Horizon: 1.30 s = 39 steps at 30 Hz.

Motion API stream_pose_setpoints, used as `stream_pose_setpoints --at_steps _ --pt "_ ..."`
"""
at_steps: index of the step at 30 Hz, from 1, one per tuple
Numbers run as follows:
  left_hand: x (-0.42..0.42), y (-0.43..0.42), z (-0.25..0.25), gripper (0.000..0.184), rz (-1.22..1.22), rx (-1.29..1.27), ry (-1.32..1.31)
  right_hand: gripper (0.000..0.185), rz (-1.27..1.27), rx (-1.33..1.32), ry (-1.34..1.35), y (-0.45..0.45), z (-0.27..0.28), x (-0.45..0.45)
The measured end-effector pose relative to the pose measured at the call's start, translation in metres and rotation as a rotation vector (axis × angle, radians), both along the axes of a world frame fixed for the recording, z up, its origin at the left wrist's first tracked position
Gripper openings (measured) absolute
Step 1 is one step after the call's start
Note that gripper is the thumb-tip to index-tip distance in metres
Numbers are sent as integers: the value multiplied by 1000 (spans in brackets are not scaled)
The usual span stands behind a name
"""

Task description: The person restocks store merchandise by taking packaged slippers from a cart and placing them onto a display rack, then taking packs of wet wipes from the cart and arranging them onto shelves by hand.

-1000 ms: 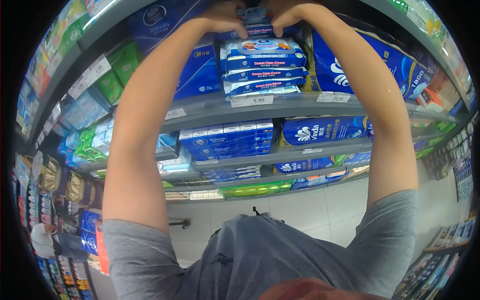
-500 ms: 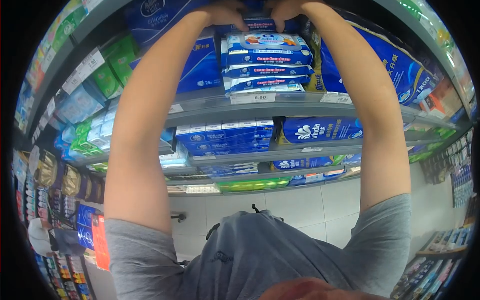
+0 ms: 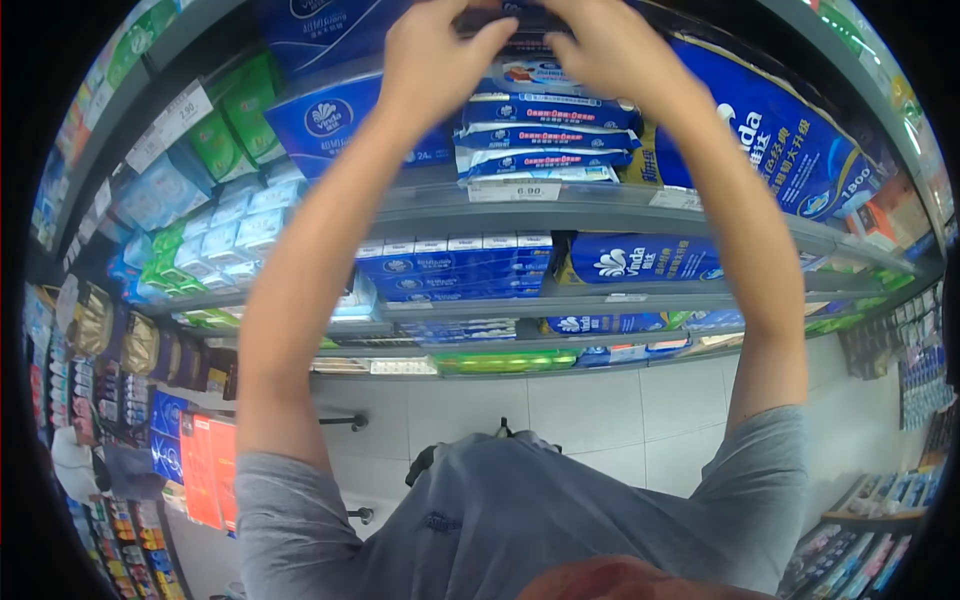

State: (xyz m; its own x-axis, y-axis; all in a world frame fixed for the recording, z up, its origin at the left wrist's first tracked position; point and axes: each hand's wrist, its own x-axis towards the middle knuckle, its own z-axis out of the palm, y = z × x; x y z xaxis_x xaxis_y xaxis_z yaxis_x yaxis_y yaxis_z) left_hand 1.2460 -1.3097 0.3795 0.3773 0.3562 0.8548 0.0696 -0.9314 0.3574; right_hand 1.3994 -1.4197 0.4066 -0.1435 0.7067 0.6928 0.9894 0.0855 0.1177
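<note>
My left hand [image 3: 432,58] is raised at the upper shelf, its thumb stretched toward the right and apart from the fingers. Facing it, my right hand [image 3: 618,52] has its thumb pointing left. Some fingertips are cut off by the top edge, and I see nothing held in either hand. Between and below them lies a stack of blue-and-white wet wipes packs [image 3: 550,138], the top one partly in shadow. Whether fingers touch the packs behind is hidden. A blue tissue pack [image 3: 330,122] stands beside my left forearm; a large blue tissue bag [image 3: 775,130] is behind my right forearm.
A price tag [image 3: 515,190] sits on the shelf edge [image 3: 430,215] under the wipes. Lower shelves hold boxed tissues [image 3: 450,268] and another blue tissue bag [image 3: 640,260]. Green packs [image 3: 222,140] are at left. Orange-red boxes [image 3: 208,468] stand at lower left, near a person in a cap [image 3: 75,465].
Both hands have drawn back from deeper over the wipes stack and show more fully now. The thumbs have come off the packs at the back. The view has shifted slightly.
</note>
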Motion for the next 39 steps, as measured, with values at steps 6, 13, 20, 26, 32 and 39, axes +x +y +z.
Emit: stream_pose_setpoints --at_steps 6,13,20,26,32,39 --pt "-100 -71 -175 5 -118 -83 -95 22 597 103 634 -90 -195 -85" --pt "-475 -171 -685 57 347 -983 1722 20 -23 -1262 877 -231 -773 -114" --pt "-602 -286 -563 41 840 -1987 1005 18 -207 -1788 878 -479 -799 -48" --pt "-513 -258 -555 30 889 -1536 806 16 -5 -1553 650 -361 -808 16" --pt "-482 -171 -477 29 715 -1265 489 21 218 -849 -62 -95 -692 -85" --pt "-635 -159 -418 22 1002 -637 74 24 -69 -1107 1489 -36 -615 -306"
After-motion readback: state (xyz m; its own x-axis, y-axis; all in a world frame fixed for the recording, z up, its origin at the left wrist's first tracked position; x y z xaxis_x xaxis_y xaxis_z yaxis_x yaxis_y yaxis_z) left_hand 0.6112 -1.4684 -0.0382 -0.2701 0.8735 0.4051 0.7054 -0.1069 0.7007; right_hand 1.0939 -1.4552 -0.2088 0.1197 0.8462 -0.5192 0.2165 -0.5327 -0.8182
